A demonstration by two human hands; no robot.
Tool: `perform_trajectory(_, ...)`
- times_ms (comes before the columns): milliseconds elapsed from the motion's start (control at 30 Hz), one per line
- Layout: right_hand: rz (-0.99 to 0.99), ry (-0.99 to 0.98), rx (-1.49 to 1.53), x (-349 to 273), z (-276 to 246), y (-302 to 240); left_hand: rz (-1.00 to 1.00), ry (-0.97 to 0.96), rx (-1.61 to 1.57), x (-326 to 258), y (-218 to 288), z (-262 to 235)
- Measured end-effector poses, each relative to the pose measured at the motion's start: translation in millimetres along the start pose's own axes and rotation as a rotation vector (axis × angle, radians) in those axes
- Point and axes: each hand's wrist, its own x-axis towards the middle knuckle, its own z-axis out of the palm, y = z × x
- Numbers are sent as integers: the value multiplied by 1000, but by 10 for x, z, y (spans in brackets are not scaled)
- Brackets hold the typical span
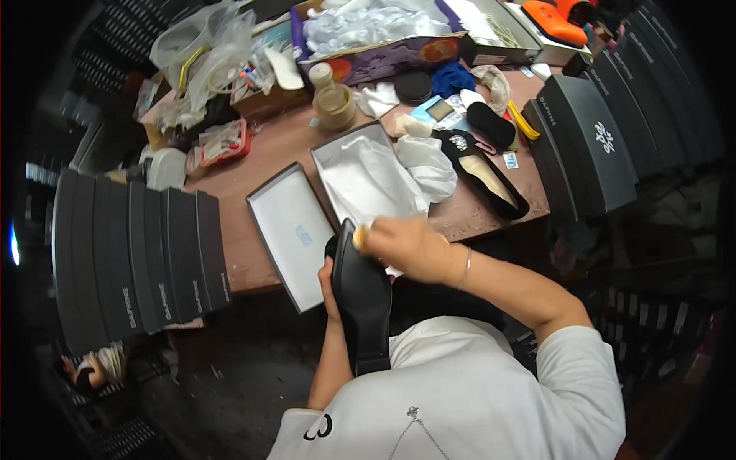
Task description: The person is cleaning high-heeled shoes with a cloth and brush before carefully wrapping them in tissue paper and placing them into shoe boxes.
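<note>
Item: black shoe (362, 299), one, held up at the near side of the open box (341, 140), sole turned to view, toe end toward the box, heel toward the wearer's white shirt (483, 406).

Left hand (330, 291): fingers grasping the shoe by its left side; partly hidden behind it.

Right hand (414, 247): just off the near edge of the open box; fingers bent and pinching a small yellowish piece (359, 237) at the right edge of the toe end. Thin bracelet at the wrist.

Open box: on the bench (280, 142), holding white tissue paper (364, 172).

Box lid (277, 218): left of the open box, pale inner face up, blue print within.

Crumpled white tissue (432, 170): against the right side of the open box.

Second black shoe (491, 180): right of the open box, beyond the crumpled tissue, opening up, pale insole, light ornament at the toe.

Glass jar (335, 107): behind the open box, pale liquid or paste within, content uncertain.

Purple carton (383, 65): farther behind the open box, filled with pale crumpled wrapping.

Red tray (244, 146): left of the open box, assorted small contents.

Dark boxes: one row (138, 261) far left of the open box, another group (590, 146) far right.
</note>
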Motion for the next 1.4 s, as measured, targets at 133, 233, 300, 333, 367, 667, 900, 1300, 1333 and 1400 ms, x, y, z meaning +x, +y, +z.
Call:
perform_trajectory(133,-203,12,82,-64,169,-84,23,18,236,53,45,-74)
perform_trajectory(233,29,25,-16,172,41,163,13,12,25,29,-99,79)
perform_trajectory(300,-46,55,-19,140,191,-12,40,124,160,-8,3,51)
perform_trajectory(333,-136,72,-28,101,262,-131,65,186,282,-19,68,0)
perform_trajectory(367,-199,-63,21,34,214,-198,85,104,326,-29,30,-30)
perform_trajectory(667,206,125,-37,379,277,395,107,12,17,84,123,185)
perform_trajectory(900,668,492,1883,-178,-526,890,532,375,1044,720,1242,-330)
perform_trajectory(1300,961,-63,-362,-1394,-626,883,312,-209,1188,1092,-495,823)
perform_trajectory(1333,970,-106,-404,-1480,-582,961,245,-137,997,1227,-539,788)
perform_trajectory(1400,962,-187,-485,-1526,-568,1078,130,5,617,1375,-506,800)
